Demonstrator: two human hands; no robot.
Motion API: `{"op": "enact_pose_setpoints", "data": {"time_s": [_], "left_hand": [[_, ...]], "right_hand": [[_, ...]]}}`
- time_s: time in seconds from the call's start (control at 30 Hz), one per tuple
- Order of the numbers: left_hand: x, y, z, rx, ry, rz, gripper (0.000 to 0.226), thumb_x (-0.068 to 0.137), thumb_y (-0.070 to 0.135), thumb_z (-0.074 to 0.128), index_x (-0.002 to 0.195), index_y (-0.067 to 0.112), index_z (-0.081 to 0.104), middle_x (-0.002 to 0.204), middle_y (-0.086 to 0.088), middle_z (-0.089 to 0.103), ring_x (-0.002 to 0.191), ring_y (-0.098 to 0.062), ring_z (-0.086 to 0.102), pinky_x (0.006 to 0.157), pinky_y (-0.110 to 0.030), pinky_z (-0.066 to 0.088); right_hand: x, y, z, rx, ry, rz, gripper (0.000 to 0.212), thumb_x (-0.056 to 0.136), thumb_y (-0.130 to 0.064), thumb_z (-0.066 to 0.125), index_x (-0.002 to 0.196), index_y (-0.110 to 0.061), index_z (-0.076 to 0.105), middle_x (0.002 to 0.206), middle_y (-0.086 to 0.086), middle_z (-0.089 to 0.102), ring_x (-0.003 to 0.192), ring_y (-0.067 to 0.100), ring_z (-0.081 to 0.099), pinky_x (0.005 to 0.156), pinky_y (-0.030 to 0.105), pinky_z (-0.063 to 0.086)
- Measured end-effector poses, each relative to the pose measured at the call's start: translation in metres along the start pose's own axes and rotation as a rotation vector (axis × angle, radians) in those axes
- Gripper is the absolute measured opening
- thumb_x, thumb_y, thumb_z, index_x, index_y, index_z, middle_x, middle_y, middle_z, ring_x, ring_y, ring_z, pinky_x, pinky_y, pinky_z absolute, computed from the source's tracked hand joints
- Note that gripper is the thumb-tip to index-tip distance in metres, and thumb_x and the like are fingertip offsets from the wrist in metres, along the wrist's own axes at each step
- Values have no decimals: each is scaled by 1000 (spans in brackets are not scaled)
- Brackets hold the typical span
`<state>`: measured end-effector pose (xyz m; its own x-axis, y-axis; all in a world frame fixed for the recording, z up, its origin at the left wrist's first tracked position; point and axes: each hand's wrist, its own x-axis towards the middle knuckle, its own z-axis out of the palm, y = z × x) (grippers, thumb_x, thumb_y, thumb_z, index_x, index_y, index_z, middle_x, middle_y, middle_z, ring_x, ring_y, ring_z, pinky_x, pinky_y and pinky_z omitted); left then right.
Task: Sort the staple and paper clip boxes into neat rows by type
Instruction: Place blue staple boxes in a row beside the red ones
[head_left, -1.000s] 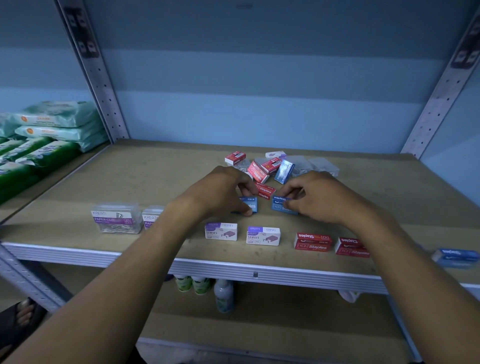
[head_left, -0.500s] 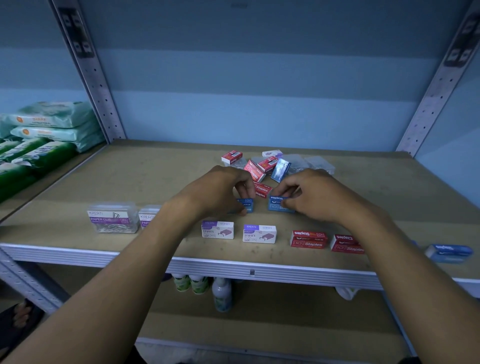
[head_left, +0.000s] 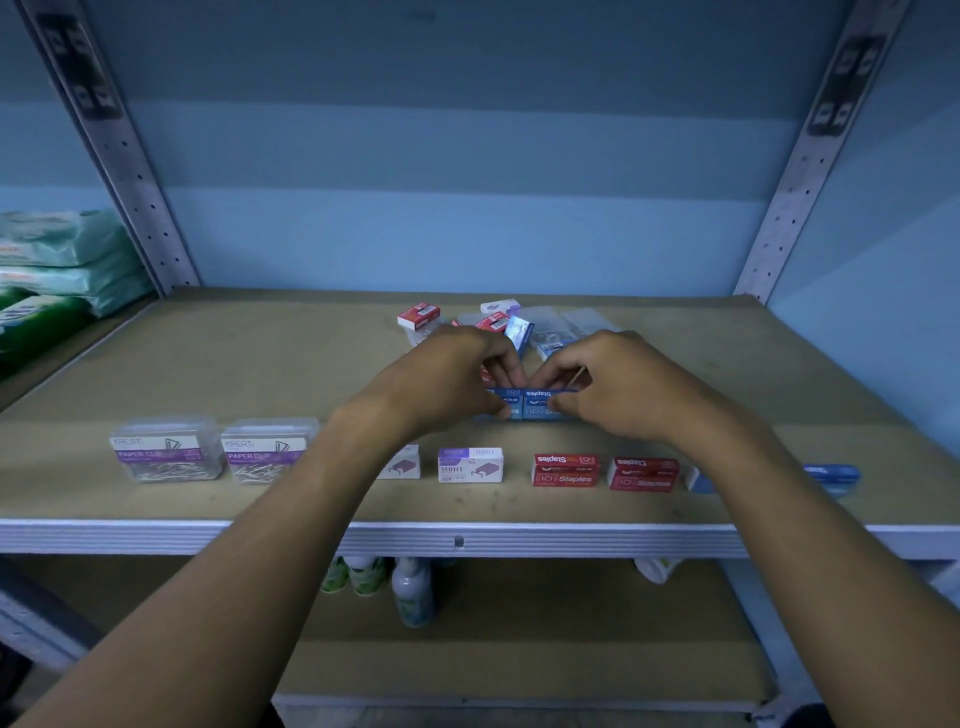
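At the centre of the shelf board (head_left: 260, 364) the left hand (head_left: 441, 384) and the right hand (head_left: 618, 389) each pinch a blue staple box, the left-hand blue box (head_left: 511, 402) and the right-hand blue box (head_left: 543, 402), with fingers curled narrow around them. A second ago the two boxes sat a little apart with a red box showing between the hands; now they are pressed end to end, touching, so the blue pair reads as one unit ready, I judge, to go to the blue spot in the front row. That front row runs along the 6 o'clock edge: two clear paper clip boxes (head_left: 166, 452) toward 8 o'clock, a purple-and-white staple box (head_left: 470, 465) beside a second one partly hidden by the left forearm, then two red staple boxes (head_left: 566, 470), and a blue staple box (head_left: 831, 478) out at 4 o'clock beyond the right forearm. At 12 o'clock behind the hands lies the unsorted heap (head_left: 498, 322) of red, white, blue and clear boxes, so much sorting remains. Green tissue packs (head_left: 57, 270) sit on the neighbouring shelf at 9 o'clock.
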<state>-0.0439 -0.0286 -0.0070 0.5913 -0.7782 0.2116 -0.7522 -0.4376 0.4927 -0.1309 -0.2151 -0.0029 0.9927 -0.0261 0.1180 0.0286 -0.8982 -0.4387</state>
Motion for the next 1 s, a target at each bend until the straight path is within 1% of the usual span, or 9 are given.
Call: {"op": "enact_pose_setpoints", "data": {"time_s": [0.13, 0.23, 0.3, 0.5, 0.63, 0.7, 0.83, 1.0], "left_hand": [[11, 16, 10, 1, 24, 49, 25, 71, 9, 83, 92, 15, 73, 88, 10, 72, 74, 7, 61, 71, -12, 49], [20, 28, 18, 0, 20, 80, 24, 71, 9, 83, 91, 15, 73, 88, 10, 72, 68, 15, 57, 65, -3, 42], [26, 37, 25, -15, 21, 89, 24, 71, 9, 83, 91, 16, 73, 88, 10, 72, 67, 18, 56, 62, -1, 39], [43, 60, 45, -65, 7, 118, 23, 71, 9, 82, 91, 17, 74, 86, 10, 72, 66, 18, 56, 61, -1, 39], [51, 71, 56, -80, 11, 131, 23, 72, 11, 81, 92, 19, 73, 87, 10, 73, 67, 16, 57, 64, -5, 44], [56, 76, 60, -88, 5, 131, 24, 72, 12, 82, 93, 19, 73, 87, 10, 72, 68, 16, 57, 65, -6, 46], [63, 83, 71, -98, -22, 135, 25, 72, 13, 83, 94, 19, 72, 87, 10, 72, 67, 16, 57, 62, -4, 42], [71, 93, 86, -124, -53, 132, 23, 73, 10, 81, 93, 19, 73, 89, 8, 73, 64, 15, 57, 60, -2, 41]], "right_hand": [[-13, 13, -13, -34, 34, 36, 24, 85, -16, 75, 105, -29, 79, 94, -12, 74, 74, -11, 58, 63, -3, 38], [-24, 23, -21, -53, 62, 62, 24, 85, -17, 75, 104, -30, 79, 96, -10, 75, 79, -5, 62, 63, -4, 37], [-33, 30, -28, -67, 74, 77, 23, 85, -17, 74, 103, -30, 79, 96, -11, 75, 81, -3, 64, 62, -3, 38], [-54, 52, -43, -64, 113, 128, 21, 85, -15, 74, 98, -31, 80, 89, -15, 74, 81, -6, 64, 67, 2, 41], [-66, 67, -49, -55, 140, 153, 20, 84, -15, 75, 93, -31, 80, 85, -15, 75, 78, -6, 65, 66, 4, 43], [-73, 73, -53, -59, 143, 169, 19, 84, -15, 75, 95, -29, 80, 86, -15, 75, 78, -6, 66, 66, 3, 44], [-83, 84, -60, -60, 154, 219, 20, 84, -14, 74, 97, -28, 81, 86, -15, 76, 79, -4, 66, 67, 2, 45], [-95, 90, -68, -55, 163, 268, 21, 86, -12, 73, 99, -26, 81, 90, -9, 77, 83, 2, 68, 73, 7, 46]]}}
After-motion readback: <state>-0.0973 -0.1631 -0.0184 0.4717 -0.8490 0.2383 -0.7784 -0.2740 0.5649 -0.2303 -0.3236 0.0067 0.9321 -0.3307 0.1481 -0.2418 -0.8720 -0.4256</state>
